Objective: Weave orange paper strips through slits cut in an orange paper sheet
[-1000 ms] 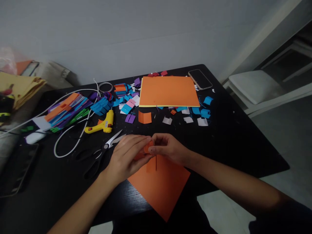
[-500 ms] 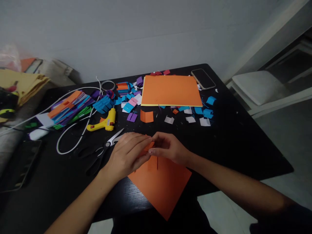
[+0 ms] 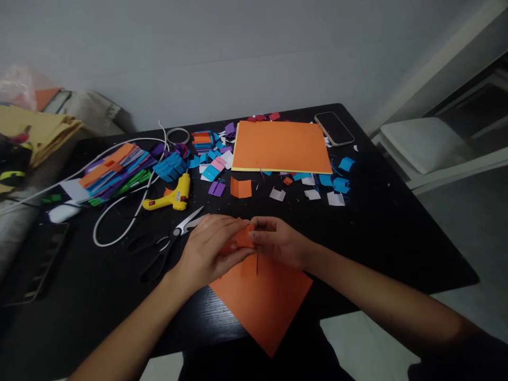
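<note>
Fingers of the left hand point(image 3: 212, 246) and right hand point(image 3: 278, 242) are pinching a small orange paper piece point(image 3: 245, 236) above an orange sheet point(image 3: 268, 307) at the table's point(image 3: 381, 227) near edge; scissors point(image 3: 174, 235) are lying just left, a yellow glue gun point(image 3: 171, 197) beyond them.

Matt smooth orange paper sheet point(image 3: 265, 301), glossy yellow plastic glue gun point(image 3: 170, 197) left of it, shiny metal scissor blades point(image 3: 189, 222), black tabletop point(image 3: 397, 238) with faint wood-like grain
</note>
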The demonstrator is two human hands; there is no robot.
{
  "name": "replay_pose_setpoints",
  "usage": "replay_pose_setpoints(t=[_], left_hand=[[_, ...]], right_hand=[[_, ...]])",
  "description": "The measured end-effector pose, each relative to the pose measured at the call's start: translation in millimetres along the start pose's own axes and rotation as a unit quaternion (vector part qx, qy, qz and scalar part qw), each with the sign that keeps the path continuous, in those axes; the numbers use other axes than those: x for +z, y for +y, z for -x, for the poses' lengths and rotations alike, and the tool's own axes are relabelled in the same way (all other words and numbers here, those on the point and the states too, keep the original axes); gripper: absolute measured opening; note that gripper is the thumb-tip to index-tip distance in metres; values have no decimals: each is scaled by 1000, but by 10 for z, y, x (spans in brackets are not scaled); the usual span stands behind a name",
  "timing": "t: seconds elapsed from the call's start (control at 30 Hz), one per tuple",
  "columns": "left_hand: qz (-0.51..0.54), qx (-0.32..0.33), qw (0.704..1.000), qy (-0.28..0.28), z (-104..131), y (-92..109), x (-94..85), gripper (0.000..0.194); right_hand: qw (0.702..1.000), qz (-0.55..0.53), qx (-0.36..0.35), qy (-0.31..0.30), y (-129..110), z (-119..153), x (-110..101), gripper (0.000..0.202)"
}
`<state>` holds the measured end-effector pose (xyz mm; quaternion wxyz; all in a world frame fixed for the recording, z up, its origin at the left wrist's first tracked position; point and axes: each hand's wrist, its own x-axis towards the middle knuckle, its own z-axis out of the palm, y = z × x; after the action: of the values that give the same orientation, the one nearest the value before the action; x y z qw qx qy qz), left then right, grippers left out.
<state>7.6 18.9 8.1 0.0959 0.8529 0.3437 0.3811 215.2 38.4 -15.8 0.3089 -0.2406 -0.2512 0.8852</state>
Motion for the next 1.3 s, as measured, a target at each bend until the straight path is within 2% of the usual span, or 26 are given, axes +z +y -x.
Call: replay_pose_setpoints(t=[0.2,0.37,0.57,0.63,0.73,0.93,1.1,1.23,1.3], left_hand=[[55,-52,996,51,-28,65,-39,40],[89,-115,986,85,-8,34,-92,32],[59,-99,989,97,-13,-13,-95,37],[48,-88,991,84,-27,-2,-100,43],[49,-77,995,35,-48,27,-116,49],[82,-70,994,-35,-61,50,-112,48],[74,-87,991,-64,-42,32,-110,51],[56,-63,992,-94,-17,22,-92,59],[53,-52,993,-87,-10,26,-65,54]], right_hand=[[999,-29,12,-12,-28,1,-14,24],[998,-54,15,-12,-67,8,9,25],[997,-69,18,2,-83,8,19,25],[997,-70,21,10,-72,1,3,25],[998,-63,26,10,-50,-14,-26,26],[999,-38,15,23,-29,-23,-55,27],[998,-50,24,24,-38,-15,-52,29],[998,-49,17,25,-44,-12,-51,31],[998,-56,16,23,-42,-15,-55,30]])
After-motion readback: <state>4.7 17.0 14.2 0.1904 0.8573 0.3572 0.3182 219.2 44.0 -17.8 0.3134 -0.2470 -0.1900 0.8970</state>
